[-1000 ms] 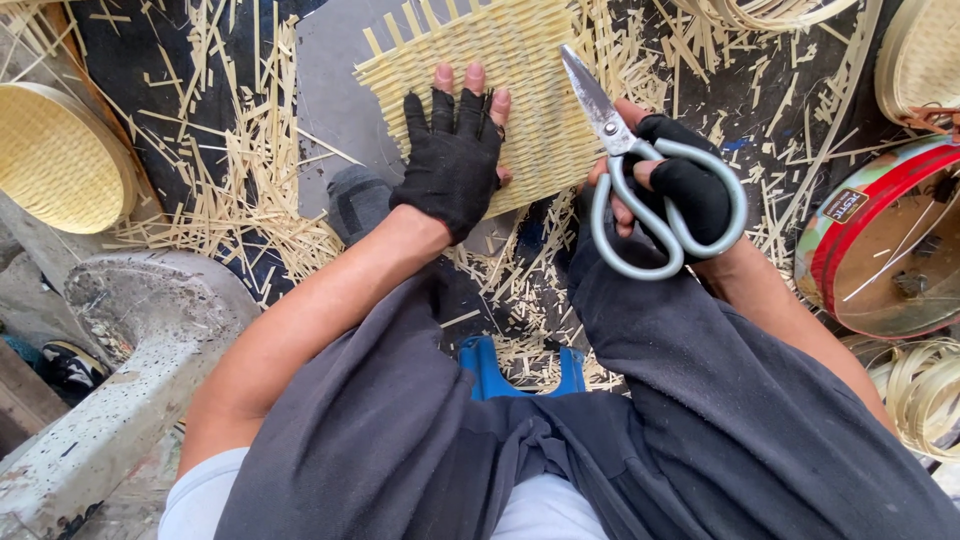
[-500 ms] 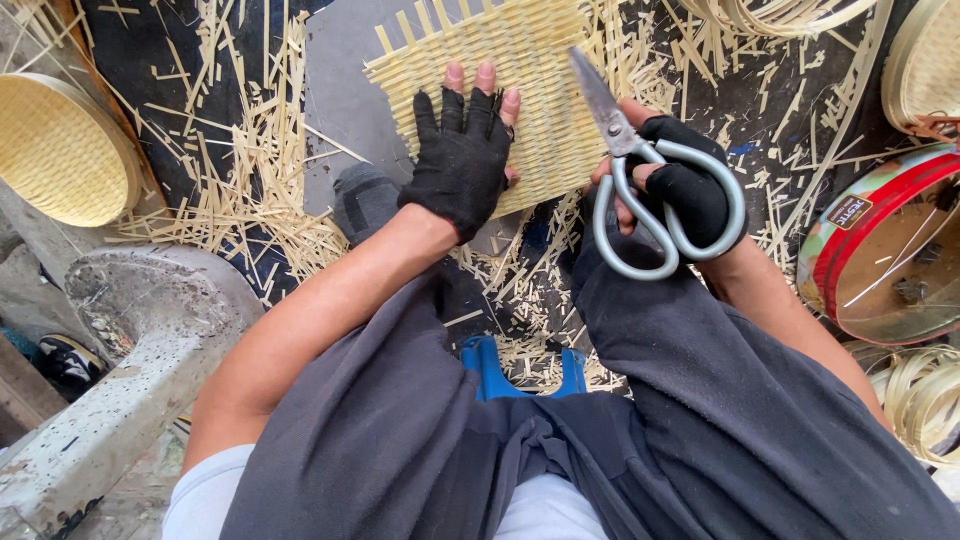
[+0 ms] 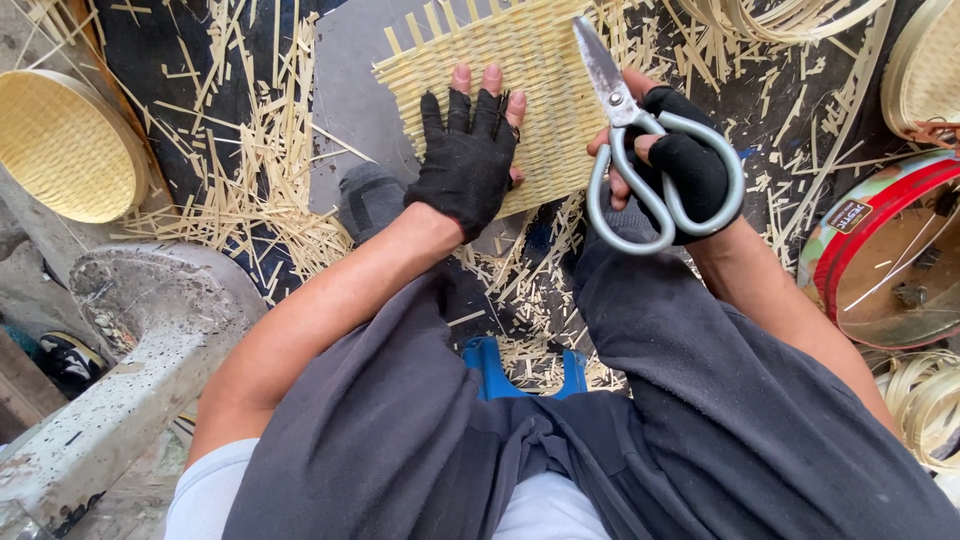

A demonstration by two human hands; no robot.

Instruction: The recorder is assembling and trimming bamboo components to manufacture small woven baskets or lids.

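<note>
Left hand (image 3: pixel 468 160), in a black fingerless glove, lies flat and open, palm down on the near edge of the woven bamboo mat (image 3: pixel 520 80), fingers spread toward the mat's middle. Right hand (image 3: pixel 675 160), gloved too, is closed through the loops of the large metal scissors (image 3: pixel 640 150); blades shut, tips pointing up-left over the mat's right part. Nearest in: blue stool (image 3: pixel 520 365) between the grey-trousered knees, concrete block (image 3: pixel 130 350) low left. Mat sits on a grey board (image 3: pixel 350 90), loose strip ends sticking out along its left and top edges. Bamboo offcuts (image 3: pixel 250 190) crowd the dark floor left and right. Round woven tray (image 3: pixel 65 145) well apart, far left; red-rimmed round tin (image 3: pixel 890 260) near the right forearm; bamboo strip coils (image 3: pixel 925 400) low right.
</note>
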